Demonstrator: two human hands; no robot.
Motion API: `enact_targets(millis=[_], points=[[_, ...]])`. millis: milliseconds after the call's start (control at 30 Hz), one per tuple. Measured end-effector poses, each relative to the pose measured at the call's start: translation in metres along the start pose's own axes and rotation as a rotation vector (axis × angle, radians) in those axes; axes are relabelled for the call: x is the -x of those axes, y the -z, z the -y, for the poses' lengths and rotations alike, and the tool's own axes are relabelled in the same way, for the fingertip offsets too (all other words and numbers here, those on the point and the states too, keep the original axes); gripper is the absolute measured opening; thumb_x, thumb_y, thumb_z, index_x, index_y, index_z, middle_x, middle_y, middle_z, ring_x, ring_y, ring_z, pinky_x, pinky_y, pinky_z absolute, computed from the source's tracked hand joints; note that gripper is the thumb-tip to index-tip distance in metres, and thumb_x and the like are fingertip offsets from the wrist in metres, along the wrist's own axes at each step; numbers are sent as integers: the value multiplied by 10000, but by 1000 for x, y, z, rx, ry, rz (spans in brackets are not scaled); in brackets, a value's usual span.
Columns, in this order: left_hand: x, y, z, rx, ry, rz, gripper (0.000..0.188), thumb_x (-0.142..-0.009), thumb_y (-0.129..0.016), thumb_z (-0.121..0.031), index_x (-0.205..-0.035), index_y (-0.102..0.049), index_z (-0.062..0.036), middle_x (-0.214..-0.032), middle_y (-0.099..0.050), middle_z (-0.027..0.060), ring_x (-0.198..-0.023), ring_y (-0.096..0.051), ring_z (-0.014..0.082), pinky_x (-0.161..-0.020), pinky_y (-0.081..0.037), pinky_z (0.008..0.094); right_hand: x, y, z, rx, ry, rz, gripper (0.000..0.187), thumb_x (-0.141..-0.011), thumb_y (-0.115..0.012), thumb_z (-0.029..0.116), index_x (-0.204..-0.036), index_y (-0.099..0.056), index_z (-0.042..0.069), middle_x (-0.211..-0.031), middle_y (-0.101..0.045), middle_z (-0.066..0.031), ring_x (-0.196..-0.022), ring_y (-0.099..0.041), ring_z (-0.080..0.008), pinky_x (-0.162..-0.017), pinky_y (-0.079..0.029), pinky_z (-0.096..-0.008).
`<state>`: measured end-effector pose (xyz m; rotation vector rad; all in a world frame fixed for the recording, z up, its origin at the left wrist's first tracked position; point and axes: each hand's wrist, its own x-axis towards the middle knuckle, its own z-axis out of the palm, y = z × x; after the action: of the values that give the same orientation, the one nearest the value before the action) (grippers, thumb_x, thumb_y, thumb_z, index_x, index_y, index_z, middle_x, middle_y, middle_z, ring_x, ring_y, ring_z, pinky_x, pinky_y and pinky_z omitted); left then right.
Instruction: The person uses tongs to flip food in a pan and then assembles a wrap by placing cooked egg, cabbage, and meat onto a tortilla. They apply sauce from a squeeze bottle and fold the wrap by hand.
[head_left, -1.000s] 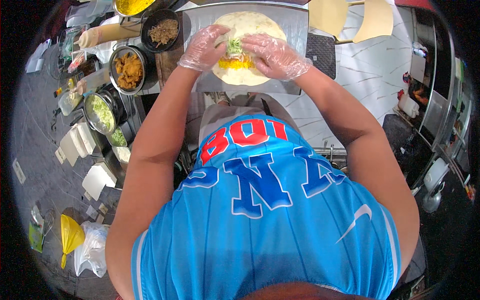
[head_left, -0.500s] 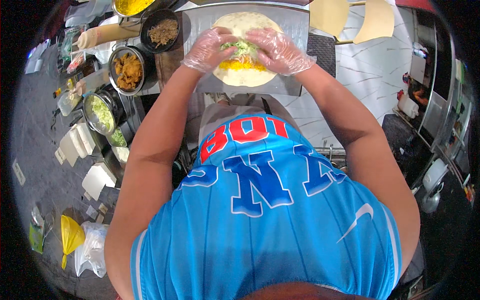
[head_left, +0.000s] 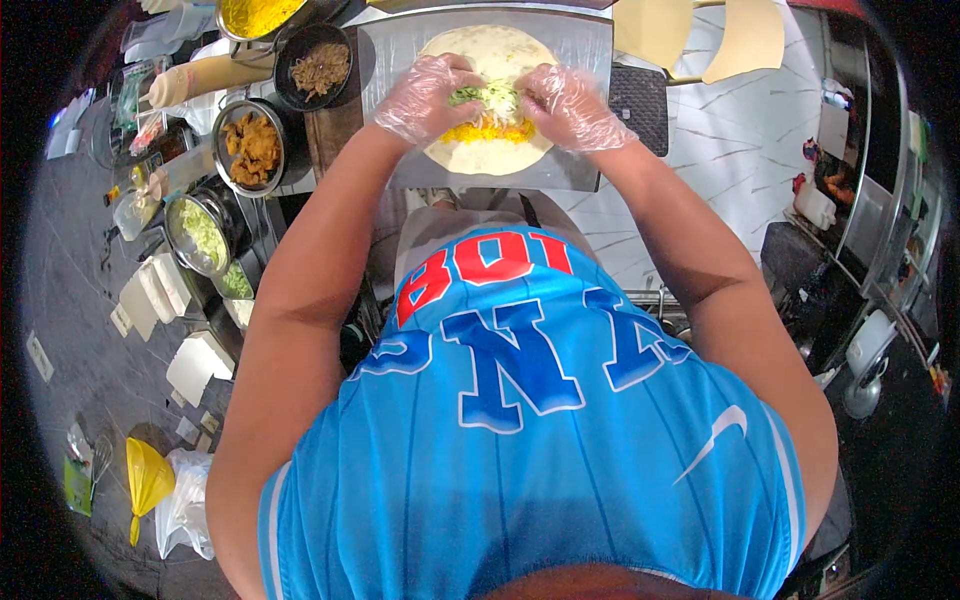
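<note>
Tortilla [head_left: 497, 60] lies flat on the grey board [head_left: 590, 60] at the counter's far edge, yellow and green filling [head_left: 487, 112] heaped in its middle, and both gloved hands are on it: left hand [head_left: 425, 98] curled over the left side, right hand [head_left: 568, 105] over the right, fingers bent narrow w/ tips pressing into the filling, pinching the flatbread's edges inward. Risk as I see it: the heap sits near the close rim, so a hard squeeze could push filling out or tear the flatbread, & the bowls [head_left: 250, 145] to the left stay close enough to catch an elbow
</note>
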<state>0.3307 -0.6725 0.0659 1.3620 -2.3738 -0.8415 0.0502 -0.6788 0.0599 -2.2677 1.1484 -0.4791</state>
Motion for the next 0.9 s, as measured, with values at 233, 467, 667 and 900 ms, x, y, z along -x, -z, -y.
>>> enact_targets(millis=[233,467,667,900], points=[[-4,7,5,81,-38,63,251,-915,-800,-193,-1147,-798,-96,-1234,-716,160,-1190,-679,371,-1073,-534,461,-1,4,-2,-99,149,-18,198,-886,-720,108,-1068,-797,90,-1001,-741,-128,-940,-740,-354,-868,-592,-491],[4,9,15,100,76,143,280,-897,-765,-114,-1176,-779,-88,-1243,-737,156,-1172,-701,367,-1058,-552,448,-8,9,-3,-142,260,33,237,-859,-712,3,-1078,-790,49,-1056,-736,-143,-1000,-726,-366,-889,-581,-491],[9,16,21,146,64,-125,470,-895,-721,-52,-1362,-705,-105,-1330,-720,188,-1280,-680,376,-1114,-537,452,-17,2,-4,-102,200,-16,417,-915,-731,114,-1329,-712,65,-1358,-700,-183,-1279,-667,-384,-1092,-548,-490],[32,5,19,149,38,-139,555,-894,-681,-43,-1445,-657,-104,-1433,-684,216,-1355,-651,388,-1169,-508,448,-15,-16,-12,-163,291,109,563,-955,-729,155,-1504,-613,105,-1558,-595,-194,-1459,-558,-374,-1198,-484,-493]])
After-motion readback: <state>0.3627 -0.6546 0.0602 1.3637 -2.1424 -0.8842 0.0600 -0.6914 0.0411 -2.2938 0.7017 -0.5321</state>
